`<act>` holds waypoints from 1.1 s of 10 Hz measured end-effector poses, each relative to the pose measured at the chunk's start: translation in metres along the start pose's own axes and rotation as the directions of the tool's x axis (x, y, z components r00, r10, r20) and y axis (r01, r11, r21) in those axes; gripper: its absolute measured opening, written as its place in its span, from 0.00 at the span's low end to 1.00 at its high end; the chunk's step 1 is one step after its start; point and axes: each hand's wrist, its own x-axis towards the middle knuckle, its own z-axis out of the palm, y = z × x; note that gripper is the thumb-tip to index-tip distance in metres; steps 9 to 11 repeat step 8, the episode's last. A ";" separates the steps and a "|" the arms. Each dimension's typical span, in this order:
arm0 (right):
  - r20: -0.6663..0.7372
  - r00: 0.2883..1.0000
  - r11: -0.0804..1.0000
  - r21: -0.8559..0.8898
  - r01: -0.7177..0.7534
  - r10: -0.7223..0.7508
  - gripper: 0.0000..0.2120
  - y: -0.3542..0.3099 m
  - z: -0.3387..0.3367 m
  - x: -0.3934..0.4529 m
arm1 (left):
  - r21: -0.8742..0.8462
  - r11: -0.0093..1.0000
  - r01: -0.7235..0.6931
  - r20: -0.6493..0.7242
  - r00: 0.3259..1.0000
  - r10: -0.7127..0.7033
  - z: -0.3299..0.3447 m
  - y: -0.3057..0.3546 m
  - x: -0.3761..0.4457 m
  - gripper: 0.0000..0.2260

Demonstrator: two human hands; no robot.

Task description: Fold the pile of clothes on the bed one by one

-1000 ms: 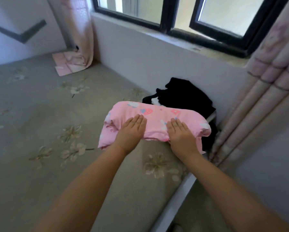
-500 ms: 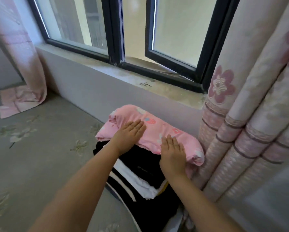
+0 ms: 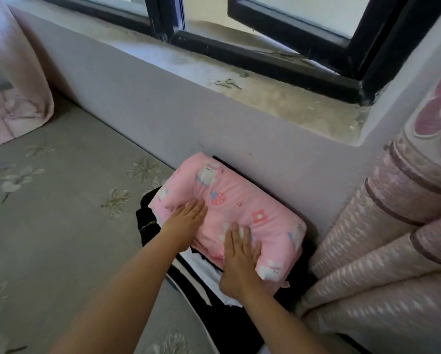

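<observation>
Bed (image 3: 61, 238): grey cover with a pale flower print, filling the lower left of the view and running up to the wall below the window.

Window sill (image 3: 278, 103): bare, dusty ledge under a black window frame (image 3: 265, 57); one pane stands ajar.

Curtains: one gathered in thick pink patterned folds at the right (image 3: 382, 251), its lower folds just beside the clothes; another pink one hanging at far left (image 3: 17, 72), its hem lying on the bed.

Stack of black and white clothes (image 3: 209, 284): folded, lying on the bed's edge against the wall, near the right curtain.

Pink folded garment (image 3: 242, 210): printed with small white animals and strawberries; lying on top of the black and white stack, its far edge touching the wall.

Left hand (image 3: 183, 226): flat, fingers together, palm down on the near left part of the pink garment; gripping nothing.

Right hand (image 3: 239, 261): flat, fingers extended, palm pressing the near edge of the pink garment; gripping nothing.
</observation>
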 end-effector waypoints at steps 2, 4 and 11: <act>-0.075 0.997 0.996 0.075 0.039 -0.033 0.40 0.001 -0.003 -0.009 | -0.140 0.990 0.028 -0.121 0.992 -0.046 -0.017 0.003 0.003 0.20; -0.419 0.902 0.739 0.639 0.211 0.105 0.25 0.003 -0.005 -0.047 | -0.270 0.946 0.180 -0.428 0.857 -0.285 -0.039 0.036 0.012 0.18; -0.458 0.883 -0.354 0.814 0.461 0.099 0.11 0.019 -0.204 -0.057 | -0.278 0.957 -0.085 -0.209 0.978 0.026 -0.013 0.072 0.027 0.28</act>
